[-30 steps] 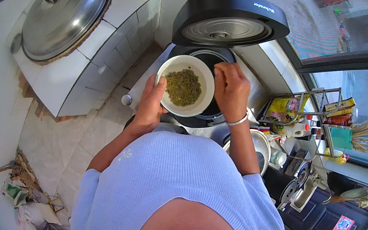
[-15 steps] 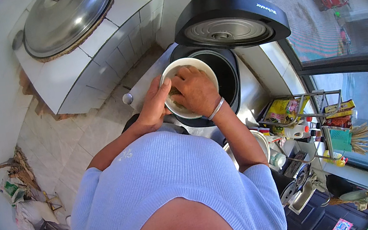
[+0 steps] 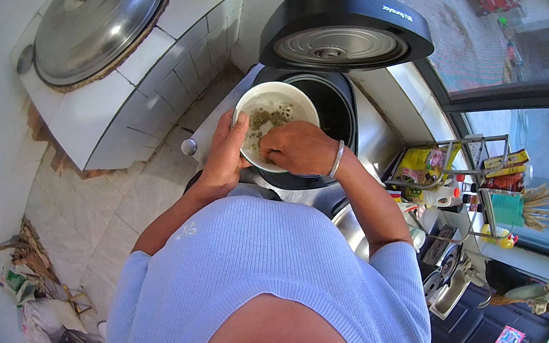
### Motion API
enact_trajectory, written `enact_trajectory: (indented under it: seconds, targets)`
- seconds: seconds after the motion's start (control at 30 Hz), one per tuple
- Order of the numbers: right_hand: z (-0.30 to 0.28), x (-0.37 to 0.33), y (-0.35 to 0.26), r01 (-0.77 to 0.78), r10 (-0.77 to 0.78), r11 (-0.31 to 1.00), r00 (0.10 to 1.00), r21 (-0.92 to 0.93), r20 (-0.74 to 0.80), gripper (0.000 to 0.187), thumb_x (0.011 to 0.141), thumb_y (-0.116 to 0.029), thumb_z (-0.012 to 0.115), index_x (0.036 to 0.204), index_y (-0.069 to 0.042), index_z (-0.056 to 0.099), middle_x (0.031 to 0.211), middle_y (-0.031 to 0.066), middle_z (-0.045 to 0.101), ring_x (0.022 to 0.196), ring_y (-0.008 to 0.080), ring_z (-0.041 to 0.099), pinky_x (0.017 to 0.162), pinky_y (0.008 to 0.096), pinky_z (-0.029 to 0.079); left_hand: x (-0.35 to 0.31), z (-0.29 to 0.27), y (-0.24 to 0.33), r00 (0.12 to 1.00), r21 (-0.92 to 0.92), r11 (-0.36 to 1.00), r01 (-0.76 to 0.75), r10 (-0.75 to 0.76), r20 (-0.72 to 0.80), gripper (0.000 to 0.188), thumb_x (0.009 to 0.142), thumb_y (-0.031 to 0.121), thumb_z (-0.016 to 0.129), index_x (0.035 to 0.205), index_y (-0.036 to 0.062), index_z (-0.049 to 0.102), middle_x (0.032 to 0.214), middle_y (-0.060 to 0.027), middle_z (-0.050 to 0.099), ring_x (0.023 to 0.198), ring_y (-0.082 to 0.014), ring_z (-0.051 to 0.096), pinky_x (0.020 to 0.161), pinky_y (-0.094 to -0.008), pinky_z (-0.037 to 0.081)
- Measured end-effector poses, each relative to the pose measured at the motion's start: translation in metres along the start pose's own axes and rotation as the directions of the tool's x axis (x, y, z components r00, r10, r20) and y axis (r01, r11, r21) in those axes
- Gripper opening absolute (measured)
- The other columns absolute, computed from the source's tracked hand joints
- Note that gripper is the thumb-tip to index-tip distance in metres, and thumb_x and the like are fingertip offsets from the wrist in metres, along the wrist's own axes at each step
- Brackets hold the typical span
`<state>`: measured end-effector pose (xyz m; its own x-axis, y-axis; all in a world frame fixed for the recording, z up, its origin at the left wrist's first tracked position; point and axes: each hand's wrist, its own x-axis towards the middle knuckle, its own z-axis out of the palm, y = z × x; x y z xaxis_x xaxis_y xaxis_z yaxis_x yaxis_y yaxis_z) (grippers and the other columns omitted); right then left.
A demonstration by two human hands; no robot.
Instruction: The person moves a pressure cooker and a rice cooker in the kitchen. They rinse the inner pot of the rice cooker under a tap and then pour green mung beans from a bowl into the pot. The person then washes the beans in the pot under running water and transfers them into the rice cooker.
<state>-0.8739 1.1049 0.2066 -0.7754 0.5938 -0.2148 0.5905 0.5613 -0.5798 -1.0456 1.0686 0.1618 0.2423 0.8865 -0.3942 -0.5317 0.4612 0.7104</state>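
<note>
My left hand (image 3: 222, 157) grips the left side of a white bowl (image 3: 298, 98), thumb over the rim. Small greenish-brown grains (image 3: 268, 115) lie in the bowl, apparently in water. Inside the bowl's lower right part is my right hand (image 3: 301, 148), its fingers curled together and their tips hidden. A ring-shaped bracelet (image 3: 337, 159) circles that wrist. The bowl is held over the left part of a black electric cooker (image 3: 350, 110), whose dark pot (image 3: 330, 104) shows to the right. Above it the cooker's thick lid (image 3: 344, 27) stands raised.
A large metal lid (image 3: 102, 29) covers a tiled stove (image 3: 110, 112) at the far left. On the right, a wire rack (image 3: 447, 152) holds packets and bottles by the window. Close to my right forearm is a metal basin (image 3: 350, 228). Sticks and bags lie on the left floor.
My right hand has moved lower and to the right within the bowl, so more grains show. The bowl has shifted slightly up and left with my left hand still gripping it.
</note>
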Motion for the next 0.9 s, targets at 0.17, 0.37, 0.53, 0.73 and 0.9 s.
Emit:
enact_trajectory:
  seconds: [0.17,0.37,0.53,0.73,0.9]
  targets:
    - [-0.003,-0.009,-0.008,0.062,-0.054,0.991,0.996,0.117,-0.066,0.015,0.08,-0.014,0.052,0.08,-0.004,0.063,0.08,0.0154,0.063,0.077,0.0361,0.061,0.072,0.0475,0.047,0.0,0.001,0.002,0.999,-0.039,0.999,0.035,-0.034,0.017,0.052,0.095,0.046,0.048,0.129,0.008,0.039,0.119,-0.0086,0.052,0.109,-0.0199,0.056,0.078,-0.0387,0.055]
    - [-0.003,-0.016,-0.013,0.055,-0.05,0.998,0.99,0.034,-0.135,0.012,0.083,-0.016,0.058,0.081,-0.004,0.06,0.079,0.0127,0.059,0.075,0.0344,0.059,0.067,0.0438,0.047,0.001,0.006,0.007,0.997,-0.048,0.996,0.074,-0.073,0.027,0.051,0.096,0.047,0.046,0.129,0.008,0.039,0.12,-0.0088,0.052,0.108,-0.0195,0.057,0.079,-0.0384,0.055]
    - [0.0,-0.018,-0.017,0.039,-0.065,0.994,0.96,-0.099,-0.273,0.023,0.086,-0.028,0.058,0.078,-0.007,0.06,0.074,0.0107,0.059,0.071,0.0308,0.061,0.061,0.042,0.049,0.006,0.009,0.009,0.995,-0.083,0.994,0.068,-0.062,0.076,0.053,0.095,0.048,0.046,0.129,0.0081,0.039,0.121,-0.0093,0.051,0.11,-0.0201,0.056,0.082,-0.0395,0.055]
    - [-0.005,-0.021,-0.013,0.064,-0.112,0.983,0.954,-0.174,-0.279,0.033,0.088,-0.038,0.056,0.075,-0.009,0.06,0.071,0.0104,0.059,0.067,0.0297,0.061,0.057,0.0409,0.048,0.011,0.012,0.006,0.996,-0.094,0.993,0.065,-0.059,0.06,0.051,0.096,0.047,0.046,0.128,0.0087,0.039,0.12,-0.0089,0.051,0.109,-0.0204,0.056,0.081,-0.0404,0.055]
    - [-0.005,-0.022,-0.009,0.047,-0.075,0.994,0.952,-0.102,-0.296,0.028,0.086,-0.032,0.06,0.074,-0.007,0.059,0.071,0.0101,0.058,0.066,0.0315,0.059,0.057,0.042,0.047,0.014,0.015,0.006,0.995,-0.055,0.995,0.088,-0.085,0.058,0.046,0.096,0.045,0.046,0.125,0.0091,0.04,0.118,-0.009,0.052,0.108,-0.0203,0.057,0.081,-0.0405,0.055]
